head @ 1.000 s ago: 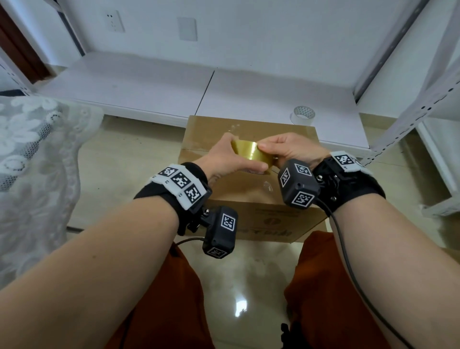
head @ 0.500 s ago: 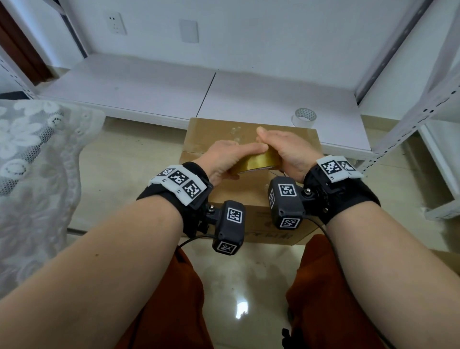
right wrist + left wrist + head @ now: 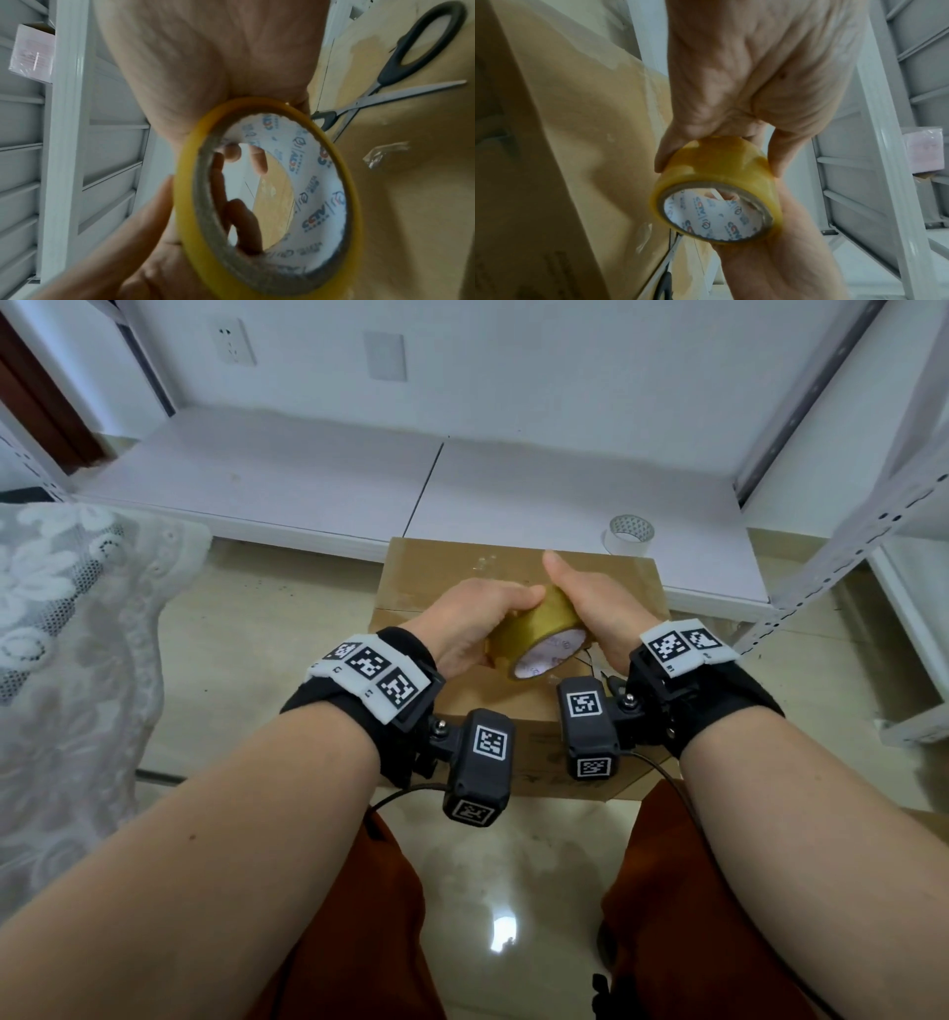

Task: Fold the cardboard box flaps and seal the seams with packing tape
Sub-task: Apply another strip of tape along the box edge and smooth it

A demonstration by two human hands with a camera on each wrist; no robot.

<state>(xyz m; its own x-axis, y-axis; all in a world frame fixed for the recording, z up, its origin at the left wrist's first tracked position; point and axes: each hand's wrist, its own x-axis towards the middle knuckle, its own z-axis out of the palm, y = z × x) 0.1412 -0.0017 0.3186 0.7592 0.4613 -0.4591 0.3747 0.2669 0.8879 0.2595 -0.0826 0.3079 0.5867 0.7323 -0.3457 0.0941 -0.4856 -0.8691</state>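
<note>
The cardboard box (image 3: 436,577) sits closed on the floor, scissors (image 3: 401,67) lying on its top. Both hands, left hand (image 3: 477,624) and right hand (image 3: 598,603), grip the yellow tape roll (image 3: 539,634) between them, just above the box.

Cardboard box (image 3: 436,577) sits on glossy floor (image 3: 267,629) (scissors (image 3: 401,60) apparently atop it).

tape roll (image 3: 534,629), between the fingers: amber-yellow; white core printed with blue and red logos
cardboard box (image 3: 447,572), under the fingers: plain brown
scissors (image 3: 401,67), beside the right fingers: black handles, silver blades
second roll (image 3: 629,534), beyond the fingertips: white
trousers (image 3: 359,916): rust orange
</note>
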